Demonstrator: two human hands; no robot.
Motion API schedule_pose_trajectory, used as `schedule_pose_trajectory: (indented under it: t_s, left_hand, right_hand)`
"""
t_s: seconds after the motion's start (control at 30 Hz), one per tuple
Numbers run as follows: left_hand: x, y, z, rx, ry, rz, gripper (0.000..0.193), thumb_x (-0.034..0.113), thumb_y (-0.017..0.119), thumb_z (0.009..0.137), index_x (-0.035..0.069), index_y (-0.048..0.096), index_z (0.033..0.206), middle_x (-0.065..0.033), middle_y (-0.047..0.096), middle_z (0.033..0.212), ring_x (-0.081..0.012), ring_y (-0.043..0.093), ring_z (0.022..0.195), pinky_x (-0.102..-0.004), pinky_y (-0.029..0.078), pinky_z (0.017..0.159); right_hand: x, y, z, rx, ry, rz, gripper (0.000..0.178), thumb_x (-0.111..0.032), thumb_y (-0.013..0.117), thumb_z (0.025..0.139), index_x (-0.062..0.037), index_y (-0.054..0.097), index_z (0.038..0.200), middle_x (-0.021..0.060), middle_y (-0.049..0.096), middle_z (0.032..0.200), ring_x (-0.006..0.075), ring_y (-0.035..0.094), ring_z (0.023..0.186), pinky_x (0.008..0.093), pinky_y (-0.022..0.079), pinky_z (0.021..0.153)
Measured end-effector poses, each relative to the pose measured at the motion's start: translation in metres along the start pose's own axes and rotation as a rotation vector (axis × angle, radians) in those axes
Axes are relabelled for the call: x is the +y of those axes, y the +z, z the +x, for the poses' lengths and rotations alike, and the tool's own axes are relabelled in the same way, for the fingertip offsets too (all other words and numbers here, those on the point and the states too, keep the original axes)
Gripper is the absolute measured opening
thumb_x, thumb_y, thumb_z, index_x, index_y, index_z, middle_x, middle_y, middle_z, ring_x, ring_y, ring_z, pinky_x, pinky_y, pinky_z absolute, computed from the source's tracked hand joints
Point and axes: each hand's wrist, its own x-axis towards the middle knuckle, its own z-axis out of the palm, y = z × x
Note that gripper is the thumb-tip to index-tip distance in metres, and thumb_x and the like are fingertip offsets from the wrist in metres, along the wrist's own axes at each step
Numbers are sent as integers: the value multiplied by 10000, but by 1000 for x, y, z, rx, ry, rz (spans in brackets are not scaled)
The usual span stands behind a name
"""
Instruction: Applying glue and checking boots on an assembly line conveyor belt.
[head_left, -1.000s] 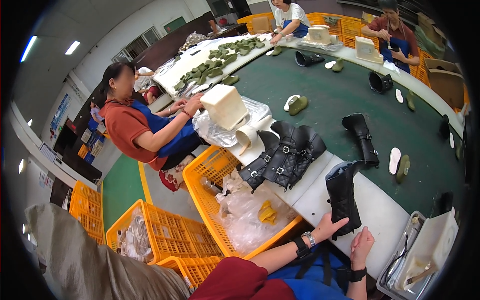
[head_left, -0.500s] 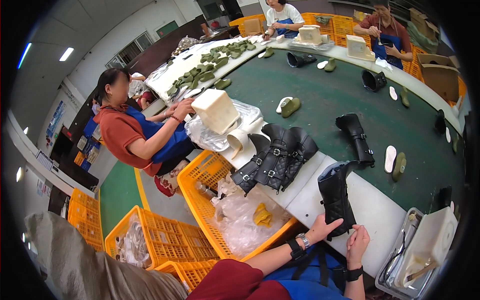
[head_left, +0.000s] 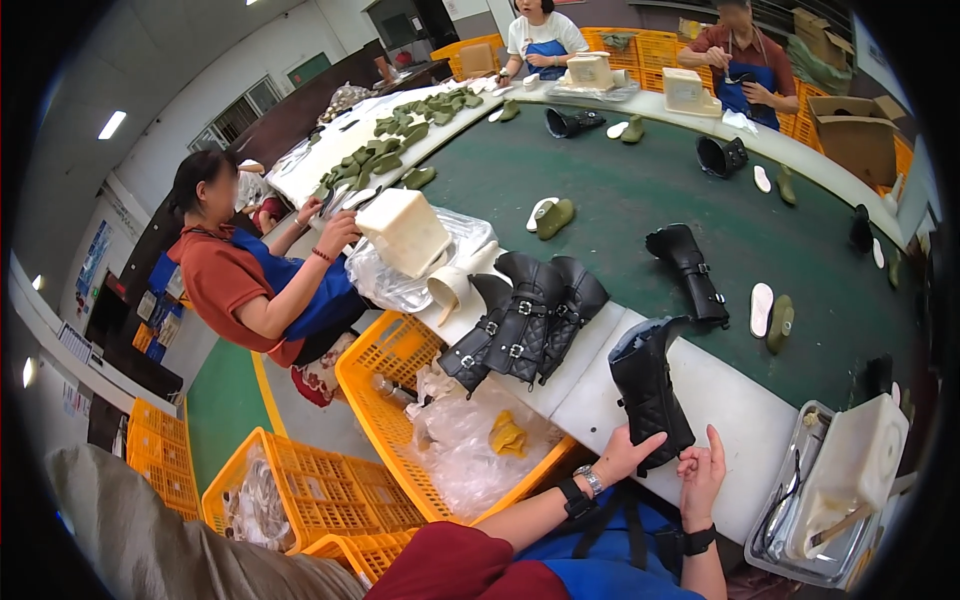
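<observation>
In my left hand (head_left: 630,452) is the lower end of a black quilted boot upper (head_left: 648,385), the thumb lying across its front. The boot upper stands tilted over the white bench edge (head_left: 725,415), its open top facing away from me. Close to its lower right edge is my right hand (head_left: 703,475), with the index finger stretched up and the other fingers loosely bent. I see nothing held in it. To the left, several black buckled boot uppers (head_left: 525,318) lie bunched on the bench. Another black boot upper (head_left: 690,275) rests on the green surface.
A metal tray (head_left: 765,530) with a whitish container (head_left: 850,475) and a brush stands at right. Orange crates (head_left: 375,410) with plastic bags are at left. White insoles (head_left: 761,308) and green shoe forms (head_left: 780,322) lie across the green table (head_left: 600,210). Co-workers (head_left: 255,270) work around it.
My right index finger has straightened upward, away from the bent fingers. My left hand still grips the boot upper. The view has shifted slightly. The co-worker at left has moved their hands apart.
</observation>
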Motion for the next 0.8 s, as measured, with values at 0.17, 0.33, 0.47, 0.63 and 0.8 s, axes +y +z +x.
schedule_pose_trajectory:
  t_s: [0.17,0.33,0.47,0.63,0.8]
  left_hand:
    - [-2,-1,1,13,36,7,296,207,641,812,-42,589,962,-87,650,865,-121,593,780,-273,486,700]
    - [-1,-1,0,17,8,29,266,188,641,813,-42,600,940,-72,654,848,-107,595,775,-264,490,697]
    - [2,-1,-1,7,7,25,250,165,642,811,-38,600,950,-69,653,872,-108,594,784,-262,490,703]
    - [3,0,-1,32,60,65,253,157,641,809,-34,595,970,-69,650,892,-115,592,794,-266,488,710]
    - [5,0,-1,9,38,29,255,151,640,810,-35,592,976,-69,648,902,-118,595,794,-265,488,713]
  right_hand:
    - [3,-3,3,29,5,52,332,-175,428,937,32,455,1196,44,549,721,63,479,540,172,386,495]
    - [2,-5,2,15,31,20,223,-179,447,931,16,554,914,39,537,637,67,454,466,184,372,438]
    - [-2,-8,-1,-18,95,-31,302,-214,453,933,-18,543,721,26,504,536,66,414,391,193,339,382]
    - [-1,-8,0,-52,102,-59,362,-244,456,934,-47,517,636,28,488,488,73,393,354,194,311,351]
    - [2,-10,2,-29,49,0,315,-253,434,944,-53,504,710,39,505,556,76,418,414,195,342,399]
